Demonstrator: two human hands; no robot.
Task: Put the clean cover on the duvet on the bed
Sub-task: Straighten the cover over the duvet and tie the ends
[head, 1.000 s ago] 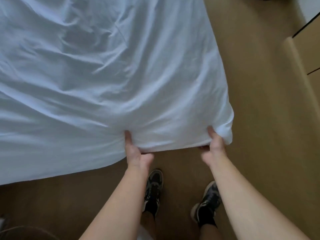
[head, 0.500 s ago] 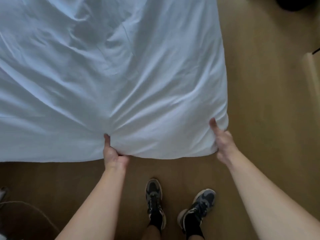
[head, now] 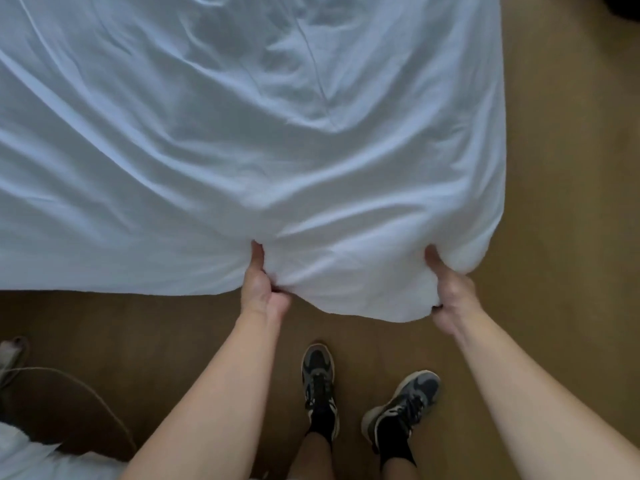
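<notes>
White duvet (head: 242,133) lies spread out ahead, stretching away from the person. Its near edge runs left-right over the brown floor (head: 561,237), w/ most of it off to the left. Right hand (head: 450,296) grips bunched fabric by the near right corner, left hand (head: 258,289) pinches the edge further in. Next tug prob comes straight back imo.

arms: forearms (head: 221,393) bare | shoes: grey-black mesh sneakers (head: 318,372), black laces, pale soles | socks (head: 394,445): black, ankle-high | legs (head: 311,459): bare above socks

Matt white cloth cover (head: 242,150), creased; smooth brown wood-look floor (head: 561,202).
</notes>
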